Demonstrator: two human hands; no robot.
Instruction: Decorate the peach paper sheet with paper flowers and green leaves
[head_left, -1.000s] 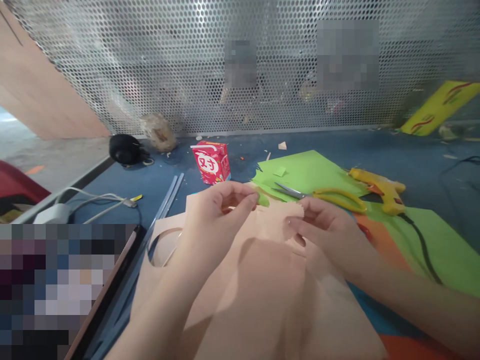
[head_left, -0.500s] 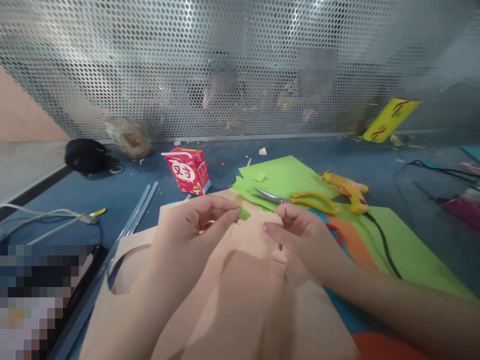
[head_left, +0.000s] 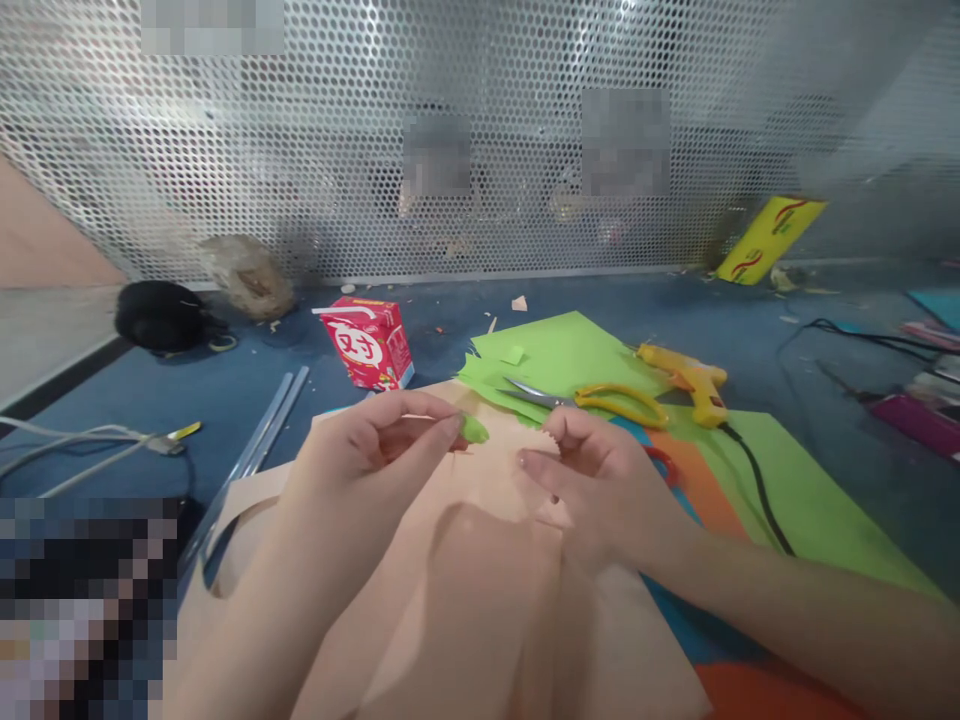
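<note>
The left hand [head_left: 379, 445] pinched, knuckles bent, left of the frame's centre; the right hand [head_left: 600, 468] pinched right of centre.

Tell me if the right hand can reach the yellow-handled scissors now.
Probably yes: the scissors lie just beyond the right hand, nothing visible on top, though it would likely have to release the peach paper.

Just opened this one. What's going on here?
A person is working with paper at a blue table. The left hand pinches a small green piece, while the right hand grips jagged-edged peach paper between thumb and fingers. Both hands are above a large peach sheet. Beyond them, yellow-handled scissors lie by a green sheet, with a yellow glue gun to their right. A red drink carton stands upright on the left.
</note>
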